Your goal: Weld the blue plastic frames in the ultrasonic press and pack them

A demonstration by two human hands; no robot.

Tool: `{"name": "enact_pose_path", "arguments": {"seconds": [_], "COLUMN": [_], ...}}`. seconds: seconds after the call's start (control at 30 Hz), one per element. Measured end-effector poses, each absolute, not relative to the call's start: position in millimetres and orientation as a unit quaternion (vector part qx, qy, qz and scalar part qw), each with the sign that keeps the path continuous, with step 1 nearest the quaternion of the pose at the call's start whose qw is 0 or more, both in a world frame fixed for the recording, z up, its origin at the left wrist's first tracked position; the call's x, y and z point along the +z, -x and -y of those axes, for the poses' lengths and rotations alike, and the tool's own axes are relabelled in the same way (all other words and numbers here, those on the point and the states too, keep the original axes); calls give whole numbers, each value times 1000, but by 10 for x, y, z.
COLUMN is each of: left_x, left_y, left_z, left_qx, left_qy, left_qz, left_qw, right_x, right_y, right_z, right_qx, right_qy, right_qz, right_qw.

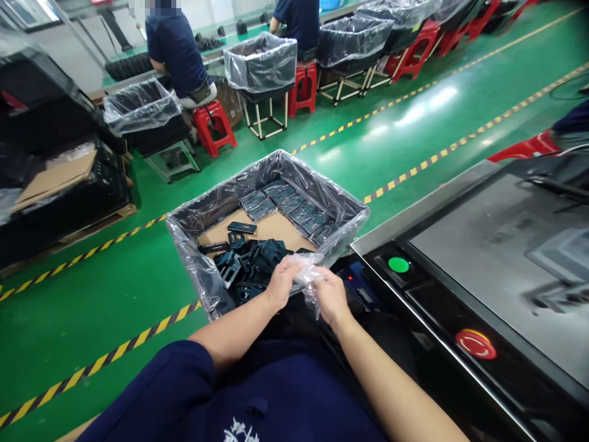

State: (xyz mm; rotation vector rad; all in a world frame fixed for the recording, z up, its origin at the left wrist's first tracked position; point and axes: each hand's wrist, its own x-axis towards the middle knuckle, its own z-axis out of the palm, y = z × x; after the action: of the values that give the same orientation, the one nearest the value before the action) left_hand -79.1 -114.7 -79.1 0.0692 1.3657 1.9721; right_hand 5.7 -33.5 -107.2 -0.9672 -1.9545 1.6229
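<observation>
Between my two hands is a crumpled clear plastic bag (307,274), held over the near edge of a lined bin. My left hand (282,282) grips its left side and my right hand (329,293) its right side, both with fingers closed. Whether anything lies inside the bag I cannot tell. Clear film lines the black bin (193,264). A heap of loose black plastic parts (257,263) lies in its near left portion, on brown cardboard (280,228). Rows of flat bagged black parts (294,207) lie along the far and right sides.
On my right stands a machine with a green button (398,264), a red emergency stop (476,344) and a metal top (497,245). More lined bins (262,67), red stools (214,127) and seated co-workers (177,52) line the far bench. Black crates (69,209) stand at left.
</observation>
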Motion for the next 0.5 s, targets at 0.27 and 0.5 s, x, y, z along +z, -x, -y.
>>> {"name": "enact_pose_path", "arguments": {"seconds": [0.27,0.5], "left_x": [-756,-826], "left_y": [670,559], "left_z": [1152,1124], "left_qx": [695,723], "left_qy": [22,38], "left_qz": [-489,-421], "left_qw": [527,546], "right_x": [-972,-953], "right_y": [-77,-128], "right_z": [282,356], "right_qx": [435,457], "right_qy": [285,98], "right_qz": [791,837], "right_qw": [323,287]}}
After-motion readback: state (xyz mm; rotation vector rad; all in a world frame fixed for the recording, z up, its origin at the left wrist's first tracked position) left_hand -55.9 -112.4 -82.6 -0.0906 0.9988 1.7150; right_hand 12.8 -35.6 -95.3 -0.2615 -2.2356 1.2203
